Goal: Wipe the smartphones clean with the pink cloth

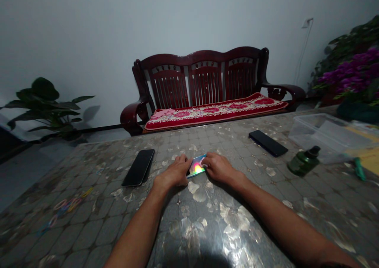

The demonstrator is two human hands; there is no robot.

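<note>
A shiny smartphone with a rainbow glare on its surface lies on the table between my two hands. My left hand is closed around its left end. At the right end is my right hand, its fingers bent and pinched together over the surface. A small pale wad, perhaps tissue or cloth, shows under those fingertips. To the left of my left hand rests a black smartphone, and a dark, flat phone-shaped object sits farther off to the right.
A green pump bottle stands at the right, near a clear plastic box and a green-handled item. Colourful small loops lie at the left. Beyond the patterned tablecloth is a wooden bench.
</note>
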